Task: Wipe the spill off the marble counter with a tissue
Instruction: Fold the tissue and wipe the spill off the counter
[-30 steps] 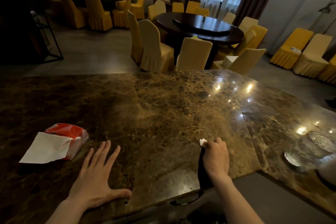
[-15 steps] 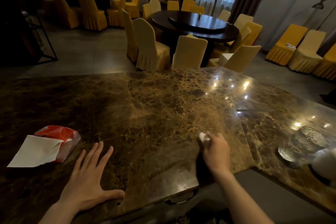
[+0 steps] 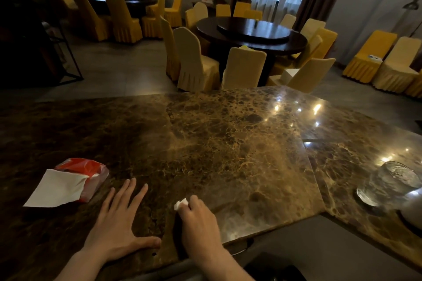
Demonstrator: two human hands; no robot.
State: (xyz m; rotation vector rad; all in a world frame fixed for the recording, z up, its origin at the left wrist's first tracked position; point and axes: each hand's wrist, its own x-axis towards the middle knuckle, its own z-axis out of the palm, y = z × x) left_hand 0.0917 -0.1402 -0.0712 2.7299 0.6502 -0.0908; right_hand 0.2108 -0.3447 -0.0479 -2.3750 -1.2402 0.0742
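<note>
A brown marble counter (image 3: 228, 143) fills the lower half of the view. My right hand (image 3: 198, 223) presses a small wad of white tissue (image 3: 181, 204) onto the counter near its front edge; only a corner of the tissue shows past my fingers. Just to its left, my left hand (image 3: 116, 228) lies flat on the marble with fingers spread, holding nothing. I cannot make out a spill on the glossy, dark stone.
A red tissue pack (image 3: 85, 173) with a white sheet pulled out lies at the left. A clear glass (image 3: 392, 182) stands at the right. The counter's front edge steps back at the right. Round tables and covered chairs (image 3: 196, 61) stand beyond.
My right hand has slid the tissue leftwards along the front of the counter, ending close to my left hand. The left hand has stayed flat in place.
</note>
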